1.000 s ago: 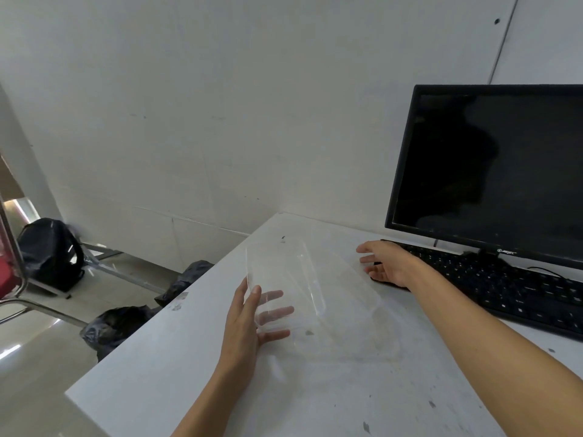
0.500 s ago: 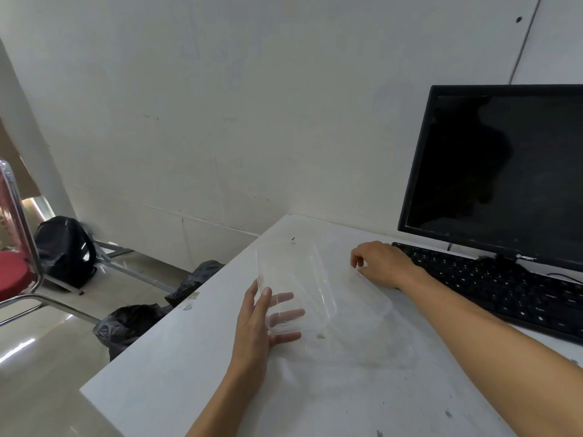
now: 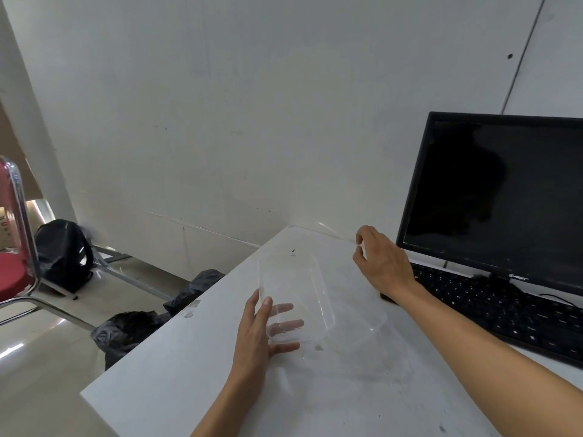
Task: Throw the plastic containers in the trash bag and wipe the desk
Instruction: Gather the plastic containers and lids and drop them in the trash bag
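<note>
A clear plastic container (image 3: 293, 291) stands tilted on the white desk (image 3: 195, 389). My left hand (image 3: 262, 335) grips its near-left wall, thumb on the rim, and my fingers show through the plastic. A second clear container (image 3: 362, 345) lies just right of it on the desk. My right hand (image 3: 381, 263) is raised above the desk in front of the monitor and pinches the edge of a thin clear lid (image 3: 334, 233), which is hard to see against the wall. A black trash bag (image 3: 126, 332) sits on the floor by the desk's left edge.
A black monitor (image 3: 492, 197) and a black keyboard (image 3: 504, 307) fill the right side of the desk. A red chair with a chrome frame (image 3: 15, 247) stands at the far left, with another black bag (image 3: 63, 253) on the floor behind it. The wall is close behind the desk.
My right hand has risen from the desk by the keyboard, lifting the clear lid. My left hand has kept its hold on the container.
</note>
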Tool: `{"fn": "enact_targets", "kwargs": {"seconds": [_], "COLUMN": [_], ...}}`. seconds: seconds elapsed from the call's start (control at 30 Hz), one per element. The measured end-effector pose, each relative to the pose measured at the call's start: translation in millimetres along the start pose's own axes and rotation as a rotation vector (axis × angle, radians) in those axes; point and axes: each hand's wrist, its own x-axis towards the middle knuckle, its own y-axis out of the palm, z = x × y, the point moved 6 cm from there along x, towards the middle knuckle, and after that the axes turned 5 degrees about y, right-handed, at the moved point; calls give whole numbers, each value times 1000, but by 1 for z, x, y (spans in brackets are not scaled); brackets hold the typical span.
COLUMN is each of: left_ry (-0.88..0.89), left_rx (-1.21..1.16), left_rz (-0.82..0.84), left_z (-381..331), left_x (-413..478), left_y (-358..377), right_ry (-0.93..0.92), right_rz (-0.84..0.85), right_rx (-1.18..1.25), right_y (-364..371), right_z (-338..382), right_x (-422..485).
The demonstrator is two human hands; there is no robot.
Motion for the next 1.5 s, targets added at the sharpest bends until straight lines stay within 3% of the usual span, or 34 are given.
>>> {"fn": "enact_targets", "kwargs": {"seconds": [0.33,0.63,0.83,1.0,1.1,1.3,1.5], "left_ry": [-3,115,116,60,38,83,191], "left_rx": [-27,18,1,-39,-21,35,184], "left_rz": [-21,6,-11,-73,-105,-32,81], "left_z": [-5,-32,-55,-61,-60,-66,-78], "left_x": [-7,-30,-37,-41,-46,-60,-67], "left_y": [1,3,-16,-41,-49,-33,-17], "right_ry": [-101,90,171,270,307,459,579], "right_rz": [-255,-270,-574,-662,-586,-164,-138], "right_rx": [276,791,969,1048,1051,1086,969], "right_y": [-75,-110,-133,-135,-129,-70,-57], "right_z": [55,96,111,109,111,129,130], "right_x": [-37,-75,-93,-101,-99,-98,-107]}}
